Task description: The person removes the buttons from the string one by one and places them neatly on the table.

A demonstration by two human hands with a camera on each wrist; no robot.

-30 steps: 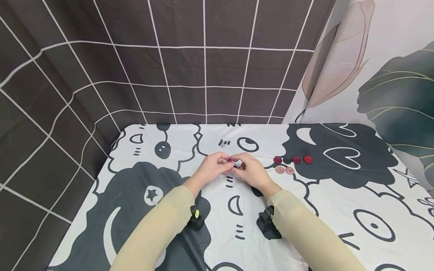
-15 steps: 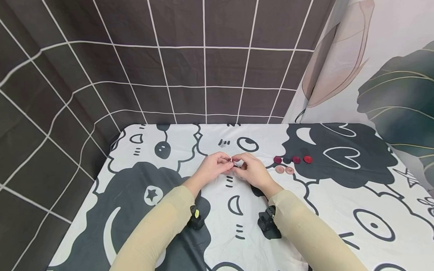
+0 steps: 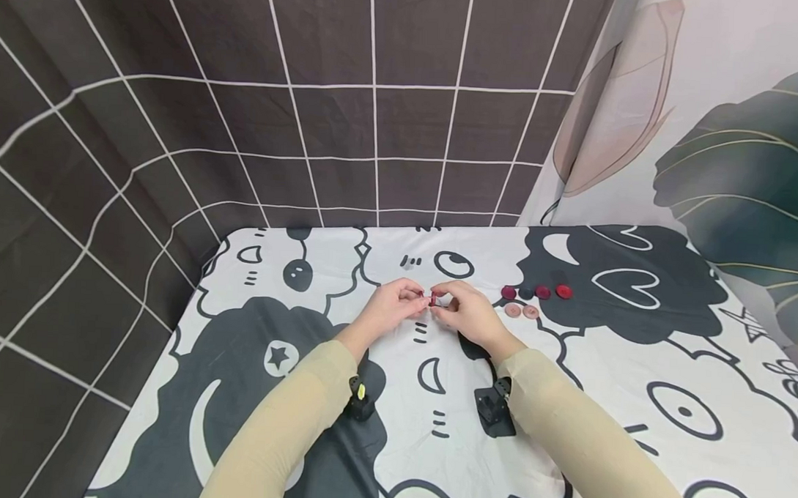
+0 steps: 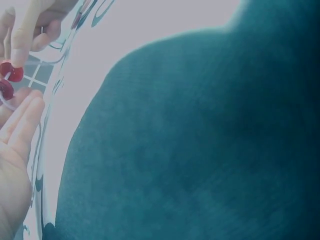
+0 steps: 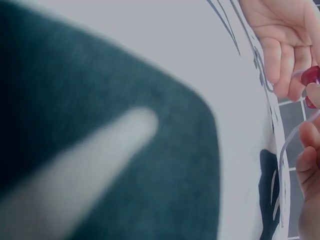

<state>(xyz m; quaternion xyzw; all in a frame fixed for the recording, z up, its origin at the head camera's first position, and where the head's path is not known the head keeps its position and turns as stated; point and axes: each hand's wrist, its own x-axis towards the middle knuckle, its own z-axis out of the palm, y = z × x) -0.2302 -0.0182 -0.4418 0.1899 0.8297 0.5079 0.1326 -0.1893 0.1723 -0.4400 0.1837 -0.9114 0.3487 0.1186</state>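
Observation:
My left hand (image 3: 392,306) and right hand (image 3: 464,311) meet fingertip to fingertip over the patterned cloth. Between the right thumb and fingers a red button (image 4: 15,73) is pinched. A darker red button (image 4: 6,90) is held at the left fingertips, close beside the first. Pale cord (image 4: 7,103) shows at both buttons, and a length of this cord (image 5: 284,150) hangs in a curve by the right hand in the right wrist view. Left fingers partly hide the darker button in the head view.
To the right of my hands lie more buttons: a bright red button (image 3: 564,291), a dark navy button (image 3: 526,292), two dark red ones and two pink buttons, including one pink button (image 3: 513,310). A grid-patterned dark curtain (image 3: 337,122) rises behind the cloth (image 3: 426,418).
My right hand has drawn slightly right, opening a small gap from the left fingertips. The red button in its fingers now shows more clearly. The left hand has hardly moved.

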